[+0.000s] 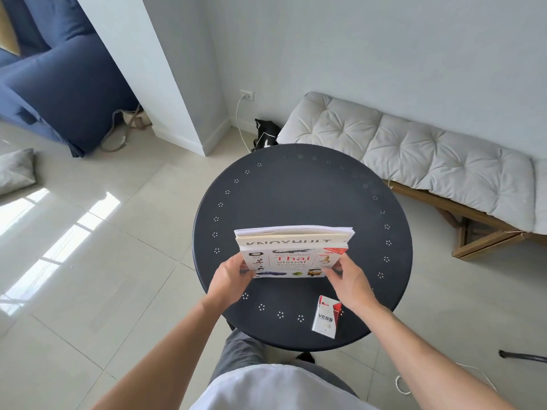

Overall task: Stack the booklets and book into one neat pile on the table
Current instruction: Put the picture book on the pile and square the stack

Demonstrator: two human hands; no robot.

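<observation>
A white Thai visual dictionary book (291,261) lies on top of a pile in the middle of the round dark table (302,196). Under it show the white booklets (293,234), their far edges sticking out beyond the book, one with large grey letters. My left hand (232,275) grips the pile's near left corner. My right hand (346,276) grips its near right corner. Both thumbs rest on the book's cover.
A small red and white VESS box (325,318) stands near the table's front right edge, just below my right wrist. A cushioned wooden bench (414,152) runs behind the table at right. A blue sofa (59,84) is far left. A black bag (266,134) sits past the table.
</observation>
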